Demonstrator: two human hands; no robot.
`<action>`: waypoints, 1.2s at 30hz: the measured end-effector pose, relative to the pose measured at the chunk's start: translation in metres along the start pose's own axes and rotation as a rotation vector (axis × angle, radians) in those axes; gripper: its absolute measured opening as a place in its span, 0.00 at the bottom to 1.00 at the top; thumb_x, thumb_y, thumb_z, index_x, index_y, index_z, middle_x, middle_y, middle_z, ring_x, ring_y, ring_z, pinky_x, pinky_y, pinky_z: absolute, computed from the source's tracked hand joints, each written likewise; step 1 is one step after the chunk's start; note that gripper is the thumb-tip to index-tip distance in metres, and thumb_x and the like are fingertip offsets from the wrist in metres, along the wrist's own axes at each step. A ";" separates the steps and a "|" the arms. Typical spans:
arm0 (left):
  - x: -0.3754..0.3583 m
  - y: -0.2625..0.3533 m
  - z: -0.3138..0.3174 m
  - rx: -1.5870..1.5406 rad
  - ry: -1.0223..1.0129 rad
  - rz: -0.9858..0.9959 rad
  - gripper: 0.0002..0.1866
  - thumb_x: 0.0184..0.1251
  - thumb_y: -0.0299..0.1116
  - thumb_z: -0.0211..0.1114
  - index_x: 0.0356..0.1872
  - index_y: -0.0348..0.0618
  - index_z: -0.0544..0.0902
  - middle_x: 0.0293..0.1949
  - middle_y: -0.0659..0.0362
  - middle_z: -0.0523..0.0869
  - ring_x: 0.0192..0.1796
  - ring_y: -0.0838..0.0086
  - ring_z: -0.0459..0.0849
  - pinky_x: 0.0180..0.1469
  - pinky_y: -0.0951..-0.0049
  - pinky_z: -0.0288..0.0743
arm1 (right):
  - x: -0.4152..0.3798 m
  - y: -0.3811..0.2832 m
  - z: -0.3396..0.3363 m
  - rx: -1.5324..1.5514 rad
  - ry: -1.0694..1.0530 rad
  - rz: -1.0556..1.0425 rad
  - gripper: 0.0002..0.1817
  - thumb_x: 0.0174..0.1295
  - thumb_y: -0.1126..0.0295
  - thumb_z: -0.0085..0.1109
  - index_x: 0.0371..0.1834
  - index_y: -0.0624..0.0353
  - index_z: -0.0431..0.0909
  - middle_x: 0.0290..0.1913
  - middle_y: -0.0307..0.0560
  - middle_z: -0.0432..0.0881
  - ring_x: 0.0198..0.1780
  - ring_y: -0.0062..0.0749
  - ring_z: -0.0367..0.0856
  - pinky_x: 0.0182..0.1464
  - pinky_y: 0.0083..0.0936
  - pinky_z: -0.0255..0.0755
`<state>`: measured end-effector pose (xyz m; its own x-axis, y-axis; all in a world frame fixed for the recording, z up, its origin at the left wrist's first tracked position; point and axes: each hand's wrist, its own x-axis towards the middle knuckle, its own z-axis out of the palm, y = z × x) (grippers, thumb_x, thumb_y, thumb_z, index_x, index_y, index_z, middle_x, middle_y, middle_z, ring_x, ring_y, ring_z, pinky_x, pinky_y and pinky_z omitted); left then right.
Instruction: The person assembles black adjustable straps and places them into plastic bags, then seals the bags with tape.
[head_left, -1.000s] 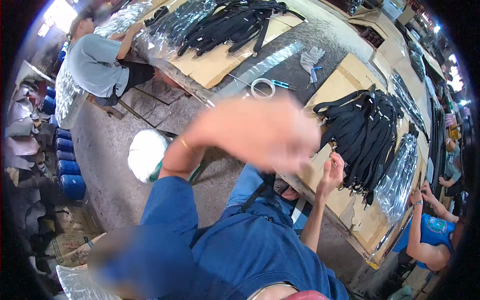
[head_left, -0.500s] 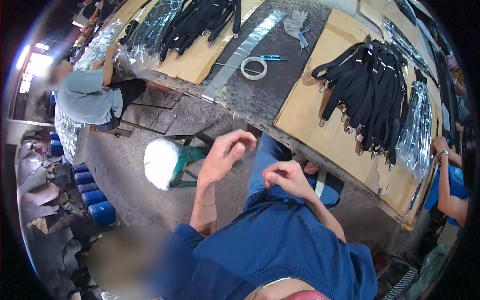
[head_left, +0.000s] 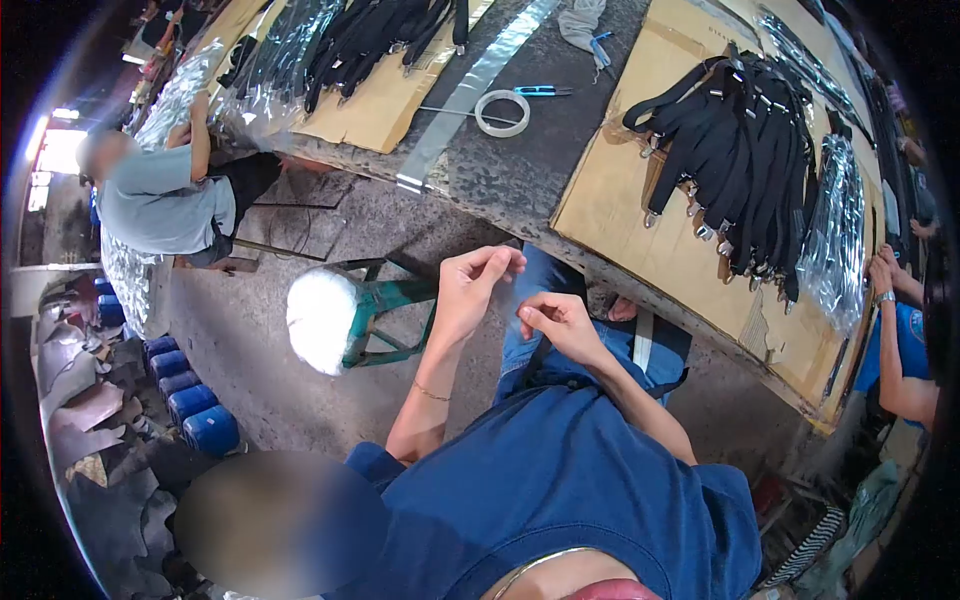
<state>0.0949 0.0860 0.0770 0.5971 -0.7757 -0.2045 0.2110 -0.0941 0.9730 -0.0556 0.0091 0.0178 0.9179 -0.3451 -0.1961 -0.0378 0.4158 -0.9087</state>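
Note:
My left hand [head_left: 474, 292] is raised in front of my body, beside the table edge, its fingers bent and thumb pressed towards them. To its right is my right hand [head_left: 562, 326], with thumb and forefinger pinched. The two hands are close together but apart. Anything between the fingertips is too small to make out. Nearest on the dark table [head_left: 500, 185] are a roll of clear tape [head_left: 502, 114], blue snips [head_left: 543, 91] and a silvery strip [head_left: 470, 85]. Black straps with metal clips [head_left: 740, 170] lie on cardboard [head_left: 612, 165] to the right.
A green stool [head_left: 385, 310] with a white top stands left of my left arm. Another person [head_left: 165, 195] sits at the table's far left; a co-worker's arm [head_left: 900, 345] shows at the right edge. Blue containers [head_left: 210, 430] line the floor. Plastic-wrapped straps [head_left: 832, 235] lie at the right.
My left hand has moved right and slightly up, nearer my right hand. My right hand has shifted slightly left and up. The table appears higher in the view.

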 end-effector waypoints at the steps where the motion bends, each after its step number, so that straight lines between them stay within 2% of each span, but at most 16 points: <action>1: 0.002 0.000 0.001 0.012 0.026 -0.004 0.11 0.67 0.31 0.61 0.35 0.31 0.85 0.32 0.57 0.86 0.35 0.78 0.81 0.40 0.79 0.74 | 0.002 0.001 -0.001 -0.006 0.007 -0.005 0.08 0.66 0.72 0.55 0.36 0.67 0.78 0.28 0.40 0.79 0.31 0.21 0.77 0.36 0.19 0.72; 6: 0.011 -0.013 0.006 0.000 0.117 0.021 0.06 0.60 0.25 0.66 0.33 0.31 0.85 0.30 0.56 0.86 0.32 0.79 0.81 0.38 0.80 0.74 | 0.006 0.006 -0.009 -0.053 0.040 -0.019 0.09 0.66 0.71 0.56 0.36 0.67 0.79 0.29 0.39 0.80 0.31 0.19 0.78 0.36 0.18 0.73; 8: 0.014 -0.013 0.010 -0.006 0.128 0.020 0.05 0.58 0.24 0.68 0.32 0.31 0.85 0.29 0.56 0.86 0.32 0.79 0.81 0.37 0.80 0.74 | 0.006 0.003 -0.013 -0.135 0.072 0.032 0.07 0.66 0.73 0.55 0.36 0.68 0.78 0.32 0.41 0.80 0.36 0.22 0.78 0.42 0.20 0.72; 10: 0.017 -0.013 0.015 0.043 0.142 -0.002 0.04 0.57 0.23 0.68 0.31 0.31 0.86 0.28 0.56 0.86 0.31 0.79 0.81 0.36 0.81 0.75 | 0.007 0.010 -0.020 -0.118 0.090 0.012 0.07 0.65 0.73 0.55 0.37 0.68 0.78 0.32 0.41 0.80 0.37 0.22 0.78 0.42 0.20 0.72; 14: 0.024 -0.016 0.023 0.136 0.089 -0.015 0.04 0.57 0.23 0.68 0.32 0.32 0.86 0.29 0.57 0.86 0.31 0.80 0.81 0.37 0.81 0.75 | 0.006 -0.007 -0.020 -0.032 0.162 -0.105 0.06 0.64 0.75 0.57 0.39 0.68 0.78 0.34 0.42 0.80 0.37 0.22 0.78 0.43 0.20 0.73; 17: 0.029 -0.017 0.029 0.077 0.008 0.002 0.05 0.59 0.24 0.67 0.33 0.32 0.86 0.30 0.56 0.86 0.32 0.80 0.81 0.37 0.81 0.74 | 0.005 -0.015 -0.030 -0.029 0.161 -0.082 0.05 0.63 0.75 0.57 0.37 0.67 0.78 0.33 0.39 0.80 0.36 0.19 0.77 0.40 0.18 0.72; 20: 0.033 -0.012 0.034 -0.005 -0.048 0.025 0.06 0.60 0.25 0.66 0.34 0.32 0.85 0.31 0.56 0.86 0.32 0.79 0.81 0.38 0.81 0.75 | 0.006 -0.007 -0.038 0.011 0.176 -0.079 0.06 0.63 0.76 0.57 0.39 0.67 0.77 0.34 0.41 0.80 0.36 0.22 0.78 0.42 0.20 0.73; 26: 0.036 -0.025 0.031 0.040 0.012 0.021 0.05 0.60 0.24 0.66 0.32 0.31 0.86 0.31 0.56 0.86 0.32 0.78 0.81 0.39 0.81 0.75 | 0.007 -0.004 -0.039 -0.029 0.190 -0.088 0.05 0.64 0.74 0.56 0.37 0.66 0.78 0.32 0.38 0.79 0.35 0.19 0.77 0.39 0.18 0.72; 29: 0.036 -0.025 0.032 0.051 0.049 0.046 0.05 0.58 0.25 0.69 0.31 0.32 0.86 0.29 0.58 0.86 0.31 0.82 0.81 0.35 0.83 0.74 | 0.007 -0.004 -0.039 -0.029 0.204 -0.070 0.05 0.64 0.74 0.56 0.36 0.66 0.78 0.31 0.38 0.79 0.35 0.18 0.77 0.39 0.18 0.72; 31: 0.035 -0.024 0.034 0.076 0.072 0.039 0.04 0.58 0.23 0.68 0.31 0.32 0.85 0.29 0.57 0.86 0.30 0.79 0.81 0.37 0.80 0.75 | 0.008 -0.004 -0.039 -0.022 0.199 -0.077 0.05 0.64 0.74 0.56 0.36 0.66 0.78 0.31 0.38 0.79 0.35 0.18 0.77 0.39 0.18 0.72; 34: 0.041 -0.033 0.030 0.115 0.082 0.061 0.05 0.59 0.24 0.68 0.34 0.32 0.85 0.30 0.57 0.85 0.30 0.80 0.80 0.37 0.81 0.75 | 0.008 -0.003 -0.041 -0.008 0.208 -0.079 0.05 0.64 0.74 0.56 0.37 0.66 0.78 0.31 0.38 0.79 0.35 0.18 0.77 0.39 0.18 0.72; 36: 0.040 -0.024 0.042 0.009 0.061 0.064 0.05 0.60 0.25 0.67 0.34 0.32 0.84 0.30 0.58 0.85 0.30 0.80 0.80 0.37 0.81 0.74 | 0.008 -0.001 -0.043 0.001 0.220 -0.076 0.05 0.64 0.74 0.56 0.37 0.67 0.78 0.31 0.38 0.79 0.35 0.19 0.77 0.39 0.17 0.72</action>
<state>0.0809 0.0308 0.0499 0.6553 -0.7408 -0.1480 0.1645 -0.0514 0.9850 -0.0655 -0.0300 0.0019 0.8101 -0.5501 -0.2029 0.0287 0.3828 -0.9234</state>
